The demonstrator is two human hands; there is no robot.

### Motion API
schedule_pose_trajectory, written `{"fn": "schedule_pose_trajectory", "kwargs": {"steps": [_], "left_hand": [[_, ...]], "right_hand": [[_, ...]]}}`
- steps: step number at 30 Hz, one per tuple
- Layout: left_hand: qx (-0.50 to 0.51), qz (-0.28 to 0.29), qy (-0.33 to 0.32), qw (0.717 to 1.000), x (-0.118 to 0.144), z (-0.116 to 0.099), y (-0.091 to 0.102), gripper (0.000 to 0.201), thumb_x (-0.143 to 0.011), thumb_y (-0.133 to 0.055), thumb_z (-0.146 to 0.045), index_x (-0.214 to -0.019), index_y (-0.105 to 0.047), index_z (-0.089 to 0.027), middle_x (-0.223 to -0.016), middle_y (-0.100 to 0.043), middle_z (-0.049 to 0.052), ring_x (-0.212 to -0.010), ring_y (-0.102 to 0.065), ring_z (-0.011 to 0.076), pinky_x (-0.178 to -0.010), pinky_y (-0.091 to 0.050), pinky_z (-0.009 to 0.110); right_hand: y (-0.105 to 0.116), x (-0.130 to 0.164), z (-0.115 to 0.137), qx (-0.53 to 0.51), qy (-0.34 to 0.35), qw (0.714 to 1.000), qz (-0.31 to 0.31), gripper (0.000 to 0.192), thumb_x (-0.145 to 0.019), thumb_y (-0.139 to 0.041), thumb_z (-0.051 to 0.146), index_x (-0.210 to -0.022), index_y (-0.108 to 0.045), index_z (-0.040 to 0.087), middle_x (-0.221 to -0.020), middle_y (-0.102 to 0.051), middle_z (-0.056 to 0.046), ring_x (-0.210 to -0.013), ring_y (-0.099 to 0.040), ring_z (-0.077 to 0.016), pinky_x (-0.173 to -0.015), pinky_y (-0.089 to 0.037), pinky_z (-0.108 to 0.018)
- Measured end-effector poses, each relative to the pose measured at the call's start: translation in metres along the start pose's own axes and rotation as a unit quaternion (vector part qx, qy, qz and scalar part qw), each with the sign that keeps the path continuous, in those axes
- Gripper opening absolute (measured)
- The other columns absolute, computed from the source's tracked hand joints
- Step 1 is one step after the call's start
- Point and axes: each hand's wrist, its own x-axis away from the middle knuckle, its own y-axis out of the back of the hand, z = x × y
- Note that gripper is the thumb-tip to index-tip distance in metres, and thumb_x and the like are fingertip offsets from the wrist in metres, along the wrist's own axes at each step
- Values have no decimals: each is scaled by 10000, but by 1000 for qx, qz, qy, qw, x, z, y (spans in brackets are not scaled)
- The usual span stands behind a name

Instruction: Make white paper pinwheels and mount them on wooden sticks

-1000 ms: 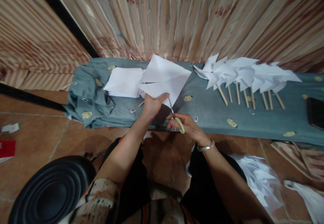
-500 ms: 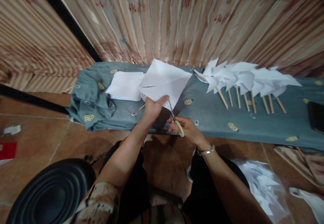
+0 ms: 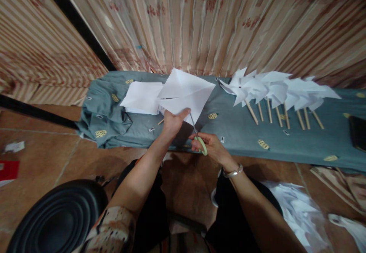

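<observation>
My left hand [image 3: 174, 122] grips a square sheet of white paper [image 3: 187, 91] by its near edge, thumb on top. A slit runs in from the sheet's left corner. In my right hand [image 3: 210, 144] is a pair of scissors with pale green handles [image 3: 202, 146], its blades at the sheet's near corner. How far the blades are parted is hard to see. Left of the sheet lies a stack of white paper [image 3: 143, 96], partly covered by it. A wooden stick end [image 3: 161, 121] pokes out near my left hand.
On the grey-green cloth [image 3: 237, 131], several white paper pinwheels [image 3: 271, 87] on wooden sticks lie in a row at right. A dark phone-like object [image 3: 357, 133] rests at the far right. A black round stool [image 3: 60, 215] stands lower left; a clear bag of white paper pieces [image 3: 300, 211] lies lower right.
Both hands, the sheet and the scissors hold almost the same place. The view has shifted very slightly.
</observation>
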Motion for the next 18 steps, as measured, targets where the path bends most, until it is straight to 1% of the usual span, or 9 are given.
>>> {"fn": "schedule_pose_trajectory", "kwargs": {"steps": [4,9,14,18], "left_hand": [[1,-7,-3,1000,-1,3,0,547,-573,-797,-258,-1087,-656,-137,-978,-756,96,-902,-696,232,-882,-546,355],[7,-8,-1,1000,-1,6,1,545,-578,-798,-286,-1080,-656,-132,-966,-756,89,-875,-695,225,-863,-547,350],[17,-2,-5,1000,-1,7,2,475,-623,-785,-337,-1041,-676,-141,-981,-754,93,-903,-692,230,-875,-545,350],[14,-1,-5,1000,-1,7,2,465,-641,-786,-372,-1041,-681,-159,-984,-755,90,-939,-690,238,-903,-540,361]], "right_hand": [[-1,0,0,-15,-11,1000,-8,453,-666,-775,547,-889,-662,170,-629,-623,28,-562,-562,-99,-553,-456,-229],[-2,0,-1,-37,-18,999,-12,437,-632,-806,506,-872,-663,169,-616,-612,37,-546,-536,-88,-530,-427,-220],[-3,0,0,-43,-20,999,-15,426,-625,-813,497,-857,-662,173,-600,-591,46,-536,-524,-86,-536,-435,-229],[-3,0,0,-38,-24,999,-16,437,-621,-813,511,-859,-666,176,-605,-605,41,-536,-537,-90,-529,-442,-231]]}}
